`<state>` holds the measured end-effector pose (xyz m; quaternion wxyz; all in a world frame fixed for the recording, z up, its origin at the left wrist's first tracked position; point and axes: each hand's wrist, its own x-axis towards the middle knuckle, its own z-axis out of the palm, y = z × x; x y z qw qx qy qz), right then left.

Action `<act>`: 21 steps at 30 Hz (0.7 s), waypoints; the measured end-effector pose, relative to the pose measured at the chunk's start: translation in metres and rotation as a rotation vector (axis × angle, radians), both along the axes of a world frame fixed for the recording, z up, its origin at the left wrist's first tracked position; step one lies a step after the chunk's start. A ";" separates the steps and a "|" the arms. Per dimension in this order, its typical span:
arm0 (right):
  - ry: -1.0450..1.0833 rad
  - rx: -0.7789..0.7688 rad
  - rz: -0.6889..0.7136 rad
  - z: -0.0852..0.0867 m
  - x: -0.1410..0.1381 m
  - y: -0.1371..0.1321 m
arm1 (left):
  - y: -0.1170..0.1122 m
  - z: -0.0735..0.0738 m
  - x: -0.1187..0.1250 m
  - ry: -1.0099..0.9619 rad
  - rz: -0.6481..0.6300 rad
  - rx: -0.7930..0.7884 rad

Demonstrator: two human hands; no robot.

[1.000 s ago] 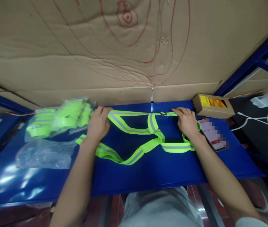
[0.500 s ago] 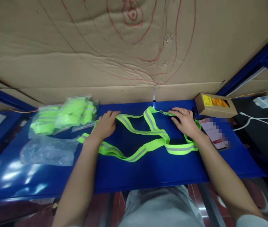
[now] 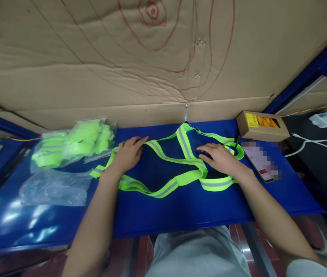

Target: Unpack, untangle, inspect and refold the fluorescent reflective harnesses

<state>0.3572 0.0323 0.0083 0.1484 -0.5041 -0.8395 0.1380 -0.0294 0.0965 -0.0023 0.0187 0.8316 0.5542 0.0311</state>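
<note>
A neon-yellow reflective strap harness [image 3: 177,180] with grey stripes lies spread out on the blue table [image 3: 180,209]. My left hand [image 3: 127,154] lies flat on its left end, fingers stretched out toward the right. Over the harness's middle-right part, where the straps cross, my right hand [image 3: 219,157] rests palm down with its fingers extended. Neither hand grips anything.
Clear bags of folded neon straps [image 3: 77,142] and an empty plastic bag [image 3: 53,186] lie at the left. A small cardboard box [image 3: 261,125] and a phone [image 3: 259,161] sit at the right, with white cables [image 3: 321,140] beyond. A cardboard wall [image 3: 151,57] backs the table.
My right hand let go of the strap's far right end and slid left to the crossing. The left hand opened flat. The top strap slackened into a peak.
</note>
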 end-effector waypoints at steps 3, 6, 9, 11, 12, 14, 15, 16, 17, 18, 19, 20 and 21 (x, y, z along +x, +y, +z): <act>-0.010 -0.004 0.009 0.001 0.001 0.001 | 0.001 0.000 -0.001 0.023 0.021 0.021; 0.015 -0.009 0.008 0.003 0.000 -0.001 | 0.001 0.002 -0.002 0.033 0.050 0.037; 0.020 -0.025 0.018 0.004 -0.001 -0.002 | 0.001 0.004 0.000 0.010 0.048 0.038; 0.027 -0.031 0.029 0.003 -0.001 -0.002 | 0.000 0.006 0.001 -0.016 0.036 0.054; 0.031 -0.031 0.031 0.003 -0.001 -0.002 | -0.001 0.006 0.002 -0.028 0.032 0.070; 0.029 -0.031 0.033 0.002 0.000 -0.001 | -0.002 0.007 0.004 -0.050 0.025 0.108; 0.021 -0.030 0.035 0.001 0.000 -0.001 | -0.002 0.007 0.005 -0.058 0.020 0.125; 0.011 -0.029 0.038 0.001 0.000 -0.001 | -0.002 0.007 0.007 -0.063 0.014 0.136; 0.001 -0.028 0.040 0.002 0.000 -0.001 | -0.002 0.007 0.008 -0.065 0.005 0.142; -0.004 -0.027 0.041 0.002 0.000 -0.001 | -0.002 0.007 0.009 -0.067 -0.006 0.142; 0.002 -0.027 0.040 0.003 0.000 -0.001 | -0.002 0.007 0.011 -0.067 -0.018 0.137; 0.019 -0.033 0.041 0.003 -0.001 -0.002 | -0.002 0.007 0.012 -0.067 -0.029 0.130; 0.045 -0.050 0.048 0.004 -0.002 -0.003 | -0.002 0.007 0.013 -0.065 -0.034 0.122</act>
